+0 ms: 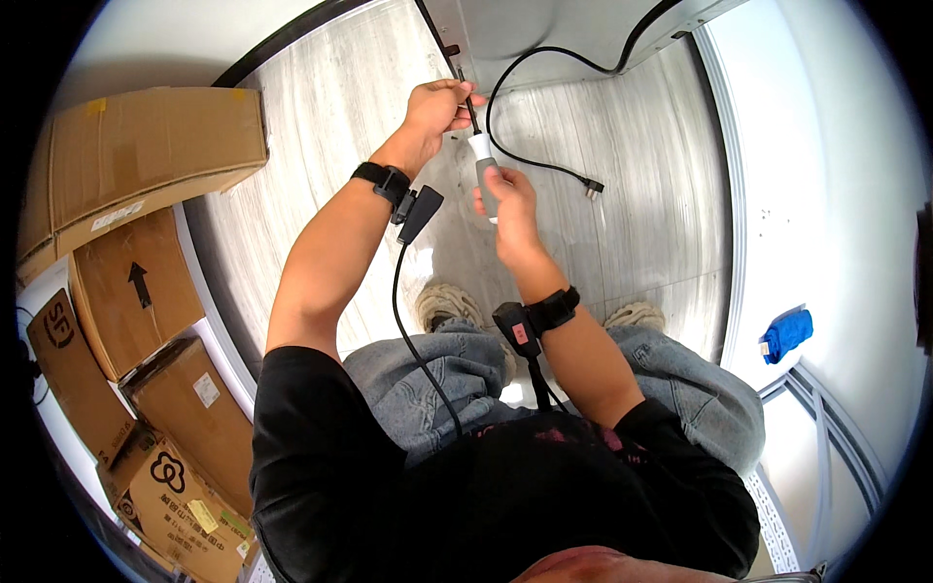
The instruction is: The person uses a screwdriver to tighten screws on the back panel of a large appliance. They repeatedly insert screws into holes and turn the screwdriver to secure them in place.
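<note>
My right hand (507, 202) is wrapped round the grey and white handle of a screwdriver (487, 180). The dark shaft points away from me, its tip at the lower edge of a grey metal panel (573, 39). Up by that tip, my left hand (440, 115) has its thumb and fingers closed about the shaft. Whether a small screw sits between those fingertips is too small to tell. A black power cord (525, 158) loops from the panel's right side to a plug (594, 188) on the floor, right of the screwdriver.
Several cardboard boxes (146, 155) are stacked along the left side. On the white surface at the right lies a folded blue cloth (787, 335). Black cables (413, 340) run from my wrist straps toward my body. My shoes (449, 303) rest on the wood-patterned floor (321, 117).
</note>
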